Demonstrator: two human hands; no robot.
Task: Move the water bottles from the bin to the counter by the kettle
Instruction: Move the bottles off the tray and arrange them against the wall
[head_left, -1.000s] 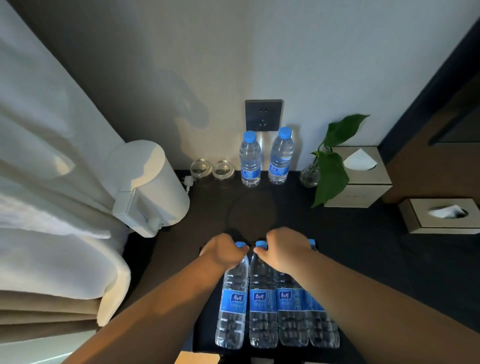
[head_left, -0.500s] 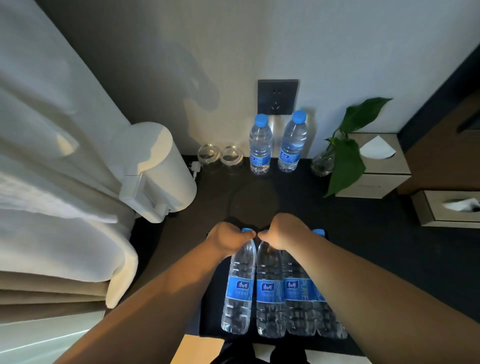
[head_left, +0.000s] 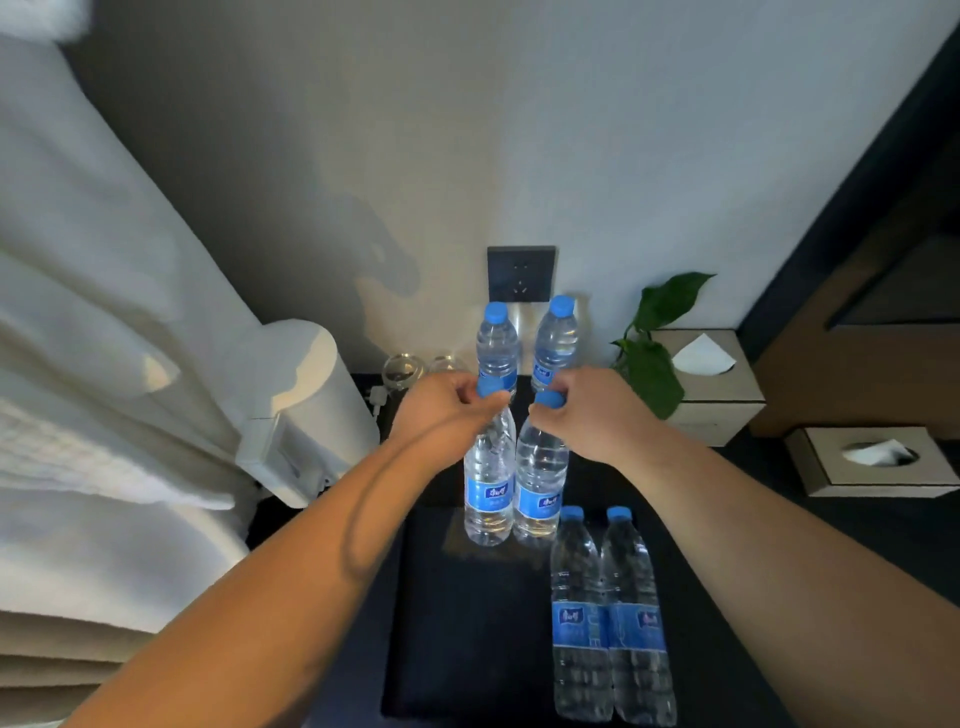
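My left hand (head_left: 447, 410) grips the blue cap of one clear water bottle (head_left: 488, 493), and my right hand (head_left: 592, 415) grips the cap of a second bottle (head_left: 540, 488). Both bottles hang upright side by side above the far edge of the dark bin (head_left: 457, 623). Two more bottles (head_left: 613, 623) stand in the bin's right side. Against the wall, two bottles (head_left: 498, 343) stand on the dark counter (head_left: 737, 499) under the socket. The white kettle (head_left: 306, 410) is at the left of the counter.
Two small glasses (head_left: 402, 370) sit between the kettle and the standing bottles. A leafy plant (head_left: 649, 364) and two tissue boxes (head_left: 711, 389) occupy the right side. White curtain and towels (head_left: 93, 415) press in from the left. A black wall socket (head_left: 521, 274) is above the counter.
Both hands have lifted a bottle each out of the bin's left side and carried them forward toward the wall. Two bottles stay in the bin.
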